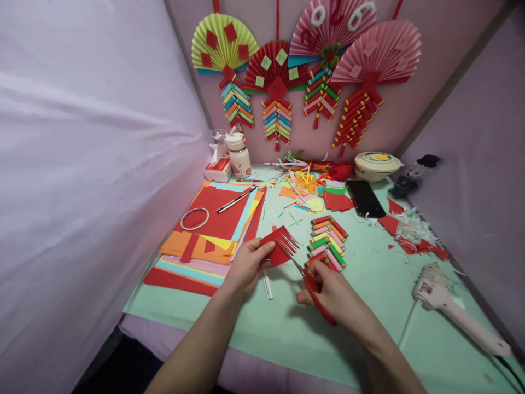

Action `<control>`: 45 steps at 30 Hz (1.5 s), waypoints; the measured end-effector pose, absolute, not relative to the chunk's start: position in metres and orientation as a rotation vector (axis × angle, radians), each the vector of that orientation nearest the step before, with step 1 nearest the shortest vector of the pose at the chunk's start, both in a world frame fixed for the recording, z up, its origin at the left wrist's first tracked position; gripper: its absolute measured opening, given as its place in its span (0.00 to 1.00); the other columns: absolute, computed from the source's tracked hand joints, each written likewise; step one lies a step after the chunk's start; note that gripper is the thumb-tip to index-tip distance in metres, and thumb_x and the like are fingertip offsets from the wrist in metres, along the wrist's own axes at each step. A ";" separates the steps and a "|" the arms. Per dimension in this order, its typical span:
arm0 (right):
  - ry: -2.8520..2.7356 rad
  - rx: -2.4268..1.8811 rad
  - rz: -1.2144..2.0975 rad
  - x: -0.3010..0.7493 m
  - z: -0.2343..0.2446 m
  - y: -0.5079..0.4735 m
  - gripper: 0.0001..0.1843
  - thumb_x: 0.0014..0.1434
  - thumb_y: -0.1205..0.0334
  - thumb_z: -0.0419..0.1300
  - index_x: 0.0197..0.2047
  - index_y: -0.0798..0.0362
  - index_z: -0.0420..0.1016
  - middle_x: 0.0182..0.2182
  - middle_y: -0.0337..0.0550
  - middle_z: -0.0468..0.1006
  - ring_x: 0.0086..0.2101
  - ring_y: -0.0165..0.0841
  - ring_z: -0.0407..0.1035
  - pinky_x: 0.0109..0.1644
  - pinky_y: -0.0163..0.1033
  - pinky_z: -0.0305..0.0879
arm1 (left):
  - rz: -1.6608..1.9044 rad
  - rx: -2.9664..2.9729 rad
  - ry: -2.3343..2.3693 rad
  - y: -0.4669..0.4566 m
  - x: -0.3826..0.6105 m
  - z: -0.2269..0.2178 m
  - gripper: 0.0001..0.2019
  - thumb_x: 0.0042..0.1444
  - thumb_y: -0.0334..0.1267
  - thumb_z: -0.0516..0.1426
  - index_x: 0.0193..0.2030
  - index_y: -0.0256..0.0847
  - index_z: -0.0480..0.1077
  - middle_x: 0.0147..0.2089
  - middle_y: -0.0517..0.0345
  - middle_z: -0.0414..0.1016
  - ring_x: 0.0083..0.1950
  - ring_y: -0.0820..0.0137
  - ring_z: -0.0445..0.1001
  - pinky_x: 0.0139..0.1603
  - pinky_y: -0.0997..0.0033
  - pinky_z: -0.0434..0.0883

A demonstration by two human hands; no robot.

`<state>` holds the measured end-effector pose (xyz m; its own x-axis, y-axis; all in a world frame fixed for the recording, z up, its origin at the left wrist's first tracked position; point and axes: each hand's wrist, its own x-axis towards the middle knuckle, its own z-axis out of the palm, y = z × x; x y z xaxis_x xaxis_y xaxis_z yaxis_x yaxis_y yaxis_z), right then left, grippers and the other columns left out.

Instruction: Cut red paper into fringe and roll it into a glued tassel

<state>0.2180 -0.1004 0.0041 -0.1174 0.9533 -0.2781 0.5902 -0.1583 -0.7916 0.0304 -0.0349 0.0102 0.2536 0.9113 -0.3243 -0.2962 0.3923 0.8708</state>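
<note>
My left hand (251,264) pinches a piece of red paper (275,250) between thumb and fingers, above the table. Thin strips are cut into the far right edge of the paper like a fringe. Red-handled scissors (315,293) are gripped in my right hand (334,287), their blades reaching to the fringed edge. A white stick-like piece (267,284) lies on the table under the left hand. Just beyond the right hand is a stack of rolled paper tubes (328,241) in several colours, set in a chevron pattern.
Coloured paper sheets (223,213) with a tape ring (194,219) and a pen-like cutter (237,200) lie at left. A glue gun (455,312) rests at right, near a black phone (365,198). Paper scraps (305,183), a white bottle (238,156) and a lidded bowl (377,166) stand behind.
</note>
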 end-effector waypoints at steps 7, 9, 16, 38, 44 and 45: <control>-1.722 -1.737 1.150 0.218 0.001 -0.100 0.23 0.45 0.51 0.66 0.28 0.49 0.53 0.24 0.33 0.68 0.25 0.28 0.58 0.28 0.33 0.52 | 0.909 0.792 0.965 -0.037 0.032 0.011 0.15 0.44 0.43 0.67 0.35 0.33 0.77 0.35 0.50 0.80 0.33 0.71 0.77 0.32 0.77 0.73; -1.723 -1.725 1.146 0.219 0.000 -0.100 0.23 0.46 0.50 0.65 0.28 0.49 0.53 0.24 0.33 0.67 0.25 0.28 0.57 0.27 0.33 0.51 | 0.909 0.794 0.960 -0.037 0.032 0.011 0.15 0.44 0.42 0.67 0.35 0.33 0.77 0.35 0.50 0.80 0.33 0.70 0.77 0.32 0.77 0.73; -1.705 -1.697 1.112 0.220 -0.003 -0.101 0.23 0.47 0.49 0.65 0.26 0.50 0.53 0.22 0.33 0.65 0.24 0.28 0.56 0.26 0.32 0.48 | 0.926 0.810 0.939 -0.038 0.030 0.008 0.15 0.45 0.42 0.67 0.36 0.33 0.77 0.38 0.48 0.80 0.37 0.67 0.78 0.36 0.73 0.76; -1.644 -1.709 1.061 0.219 -0.009 -0.102 0.22 0.45 0.49 0.67 0.27 0.50 0.57 0.23 0.33 0.69 0.26 0.29 0.62 0.26 0.32 0.50 | 0.955 0.819 0.904 -0.039 0.031 0.010 0.14 0.45 0.42 0.67 0.36 0.33 0.76 0.38 0.48 0.80 0.38 0.67 0.78 0.40 0.70 0.76; -1.657 -1.702 1.069 0.217 -0.008 -0.102 0.20 0.46 0.52 0.66 0.27 0.50 0.57 0.23 0.33 0.68 0.26 0.29 0.62 0.26 0.32 0.50 | 0.973 0.818 0.903 -0.040 0.031 0.011 0.14 0.45 0.42 0.67 0.35 0.33 0.76 0.37 0.49 0.80 0.37 0.67 0.78 0.40 0.71 0.76; -1.659 -1.703 1.077 0.217 -0.007 -0.103 0.20 0.46 0.53 0.66 0.28 0.50 0.57 0.24 0.33 0.68 0.27 0.29 0.62 0.26 0.31 0.50 | 0.981 0.822 0.903 -0.040 0.032 0.011 0.14 0.45 0.42 0.67 0.35 0.33 0.76 0.37 0.49 0.80 0.37 0.68 0.78 0.40 0.71 0.76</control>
